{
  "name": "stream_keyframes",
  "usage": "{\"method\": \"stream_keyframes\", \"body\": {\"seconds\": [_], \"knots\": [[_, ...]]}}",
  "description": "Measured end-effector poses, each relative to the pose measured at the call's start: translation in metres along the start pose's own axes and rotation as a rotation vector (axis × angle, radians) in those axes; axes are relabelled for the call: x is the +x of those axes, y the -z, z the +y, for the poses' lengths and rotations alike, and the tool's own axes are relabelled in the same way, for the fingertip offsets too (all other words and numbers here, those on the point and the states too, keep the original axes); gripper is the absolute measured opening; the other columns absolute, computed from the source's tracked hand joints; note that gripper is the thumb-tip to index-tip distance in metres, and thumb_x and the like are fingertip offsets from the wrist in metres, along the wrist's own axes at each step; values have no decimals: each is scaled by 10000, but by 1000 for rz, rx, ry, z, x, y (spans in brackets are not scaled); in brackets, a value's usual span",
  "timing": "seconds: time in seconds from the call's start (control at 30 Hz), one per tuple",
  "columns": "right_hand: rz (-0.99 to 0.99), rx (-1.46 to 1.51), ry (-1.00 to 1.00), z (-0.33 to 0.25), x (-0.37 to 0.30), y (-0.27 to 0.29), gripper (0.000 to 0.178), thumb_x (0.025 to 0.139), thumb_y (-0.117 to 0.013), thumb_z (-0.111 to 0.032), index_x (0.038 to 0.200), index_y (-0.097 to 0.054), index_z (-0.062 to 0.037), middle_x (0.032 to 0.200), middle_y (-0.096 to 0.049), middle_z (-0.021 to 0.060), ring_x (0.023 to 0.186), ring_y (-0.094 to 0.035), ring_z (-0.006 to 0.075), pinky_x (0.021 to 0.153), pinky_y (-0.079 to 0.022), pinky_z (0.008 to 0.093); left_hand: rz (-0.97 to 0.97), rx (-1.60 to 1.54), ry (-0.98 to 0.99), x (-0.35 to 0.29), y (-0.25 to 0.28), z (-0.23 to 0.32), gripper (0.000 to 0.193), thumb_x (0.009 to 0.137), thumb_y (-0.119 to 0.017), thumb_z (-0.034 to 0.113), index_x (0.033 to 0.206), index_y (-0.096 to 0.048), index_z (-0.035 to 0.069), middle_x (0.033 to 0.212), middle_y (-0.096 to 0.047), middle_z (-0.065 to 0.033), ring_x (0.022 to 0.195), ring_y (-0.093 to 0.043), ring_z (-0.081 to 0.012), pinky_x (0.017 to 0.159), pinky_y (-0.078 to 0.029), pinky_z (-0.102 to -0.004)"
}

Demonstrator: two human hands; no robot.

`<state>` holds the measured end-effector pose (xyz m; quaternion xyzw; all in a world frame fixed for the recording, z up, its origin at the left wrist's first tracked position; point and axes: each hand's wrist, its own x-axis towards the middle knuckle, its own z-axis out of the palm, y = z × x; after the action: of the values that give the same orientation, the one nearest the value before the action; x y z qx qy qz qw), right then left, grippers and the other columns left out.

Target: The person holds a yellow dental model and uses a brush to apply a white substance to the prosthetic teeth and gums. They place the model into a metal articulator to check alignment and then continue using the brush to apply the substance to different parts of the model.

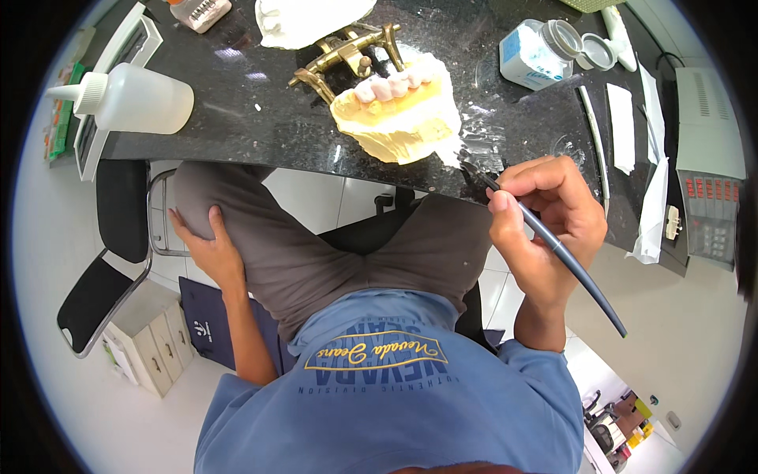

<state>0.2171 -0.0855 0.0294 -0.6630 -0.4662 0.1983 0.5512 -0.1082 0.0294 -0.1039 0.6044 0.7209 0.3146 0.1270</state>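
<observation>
Right hand [545, 225] closed around thin dark brush [545, 237] in a pen-like grip — fingers pinched on the upper shaft, long handle trailing down and right past the wrist. Brush tip raised to the near edge of the black speckled counter [260, 118], just beside the yellow plaster dental cast [399, 118]; touching or not, cannot tell. Cast seated at the counter's front edge, pale pink row of teeth [391, 85] on top, brass articulator frame [347, 55] rising behind it. White smears and powder [482, 142] on the counter between cast and brush tip. Left hand [205, 249] empty, palm laid flat on the left thigh, fingers spread over grey trousers [316, 245], well apart from the counter work. Farther off on the counter — white squeeze bottle [134, 99] lying on its side at left, white plaster piece [304, 20] at the far edge, small jar with blue label [537, 55] and its loose lid [598, 51] at right. White paper sheets [651, 182] draped over the right end. Black chair [103, 268] on the floor at left.
</observation>
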Motion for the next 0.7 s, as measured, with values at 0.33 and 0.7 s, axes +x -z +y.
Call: {"method": "stream_keyframes", "body": {"seconds": [0.33, 0.7], "knots": [[-81, -95, 31, 0, 3, 4, 126, 699, -693, 43, 781, -604, 6, 731, -633, 62, 625, -615, 80, 561, -503, 207, 75, -108, -65, -2, -2, -2, 713, 893, -644, 301, 1408, -304, -57, 1456, -348, -225, 1361, -328, -318, 1117, -242, -386], [-54, -47, 1, 0, 2, 4, 116, 704, -700, 25, 772, -609, 2, 712, -634, 51, 600, -609, 73, 534, -485, 200, 91, -174, -54, -5, -3, 0, 682, 885, -658, 297, 1383, -348, -52, 1426, -389, -210, 1338, -353, -313, 1111, -251, -388]]}}
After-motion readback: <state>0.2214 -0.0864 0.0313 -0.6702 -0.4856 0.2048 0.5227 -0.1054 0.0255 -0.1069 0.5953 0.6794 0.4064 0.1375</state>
